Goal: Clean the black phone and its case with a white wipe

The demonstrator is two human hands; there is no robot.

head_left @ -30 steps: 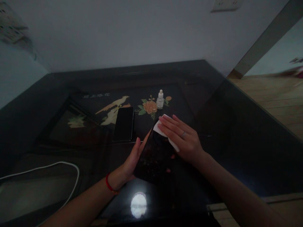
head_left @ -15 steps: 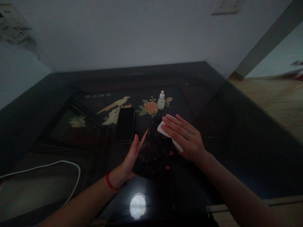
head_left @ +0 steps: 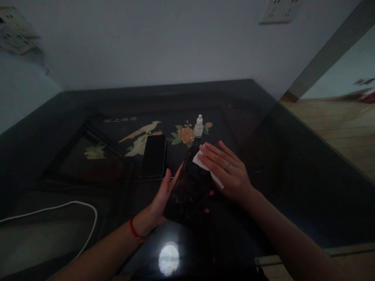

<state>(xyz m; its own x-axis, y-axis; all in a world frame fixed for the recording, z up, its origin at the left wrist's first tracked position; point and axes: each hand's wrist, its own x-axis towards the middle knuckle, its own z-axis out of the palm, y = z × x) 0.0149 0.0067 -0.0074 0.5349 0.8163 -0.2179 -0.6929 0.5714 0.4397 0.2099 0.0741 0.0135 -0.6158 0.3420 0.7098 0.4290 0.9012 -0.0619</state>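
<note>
My left hand (head_left: 161,199) grips a dark, glossy phone (head_left: 187,195) from below, tilted, with the thumb along its left edge and fingertips showing at the right. Under the fingers of my right hand (head_left: 227,169) lies a folded white wipe (head_left: 215,177), pressed against the phone's upper end. The round dark area there looks like a camera ring, though the dim light blurs it. A second black phone (head_left: 154,156) rests flat on the table to the left. Beyond my hands stands a small dropper bottle (head_left: 198,127) with a white top.
The glossy black table (head_left: 117,95) carries a bird and flower pattern. A white cable (head_left: 73,203) curves across its left side. Wall sockets are mounted at the upper left (head_left: 16,33) and upper right (head_left: 279,11). A wooden floor (head_left: 331,132) lies to the right.
The whole view has shifted slightly. My right hand and the wipe stay at the phone's upper end, with hardly any visible movement over it. Both holds are unchanged.
</note>
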